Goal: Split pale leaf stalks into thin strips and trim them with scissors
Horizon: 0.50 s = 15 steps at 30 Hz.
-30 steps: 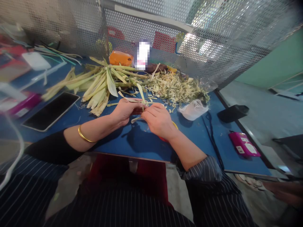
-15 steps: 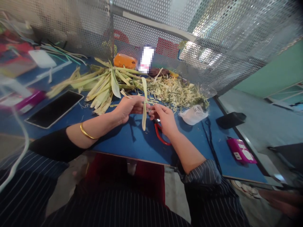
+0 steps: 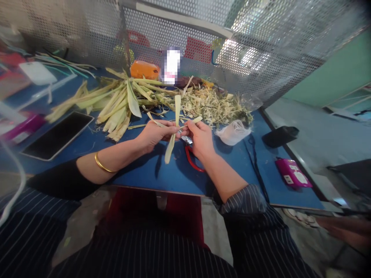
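Pale green leaf strips cross between my two hands above the blue table. My left hand pinches them near the crossing, with one end pointing up and another hanging down. From the right, my right hand holds a strip between thumb and fingers, its tip sticking out over the thumb. The fingertips of both hands almost meet. Red-handled scissors lie under and beside my right hand, their blades partly hidden.
Long dry leaves and a heap of shreds lie behind my hands. A white thread bundle, black pouch and purple pack are right; a dark tablet is left. A perforated metal screen stands behind.
The strips now cross at an angle, with the lower end swung left and one tip showing above my right thumb. The whole view has shifted slightly.
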Each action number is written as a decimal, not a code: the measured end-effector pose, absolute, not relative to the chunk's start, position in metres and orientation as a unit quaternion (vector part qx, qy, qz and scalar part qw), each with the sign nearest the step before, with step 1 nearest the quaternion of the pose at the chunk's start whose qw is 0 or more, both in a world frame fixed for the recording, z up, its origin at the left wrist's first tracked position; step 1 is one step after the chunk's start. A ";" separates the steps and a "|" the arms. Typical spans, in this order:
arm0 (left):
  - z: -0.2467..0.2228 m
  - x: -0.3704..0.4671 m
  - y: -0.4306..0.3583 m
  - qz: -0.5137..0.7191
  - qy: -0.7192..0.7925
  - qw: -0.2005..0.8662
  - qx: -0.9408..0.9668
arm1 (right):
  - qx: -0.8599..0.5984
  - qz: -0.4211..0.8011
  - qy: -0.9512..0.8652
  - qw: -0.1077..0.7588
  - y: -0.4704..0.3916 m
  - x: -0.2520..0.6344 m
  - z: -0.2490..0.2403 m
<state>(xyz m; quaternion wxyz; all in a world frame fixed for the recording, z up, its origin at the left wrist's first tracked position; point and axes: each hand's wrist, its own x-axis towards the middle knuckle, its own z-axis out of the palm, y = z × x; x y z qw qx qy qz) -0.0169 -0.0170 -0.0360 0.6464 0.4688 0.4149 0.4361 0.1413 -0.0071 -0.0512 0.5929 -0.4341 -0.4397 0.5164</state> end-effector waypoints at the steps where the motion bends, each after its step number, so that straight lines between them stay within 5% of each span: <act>1: -0.035 -0.017 -0.017 0.446 0.410 0.644 0.466 | -0.429 0.515 -0.447 0.592 -0.006 0.143 -0.050; 9: -0.033 -0.017 -0.016 0.484 0.431 0.597 0.473 | -0.477 0.529 -0.521 0.471 -0.016 0.144 -0.046; 15: -0.038 -0.012 -0.020 0.449 0.427 0.609 0.495 | -0.477 0.432 -0.567 0.515 -0.015 0.139 -0.056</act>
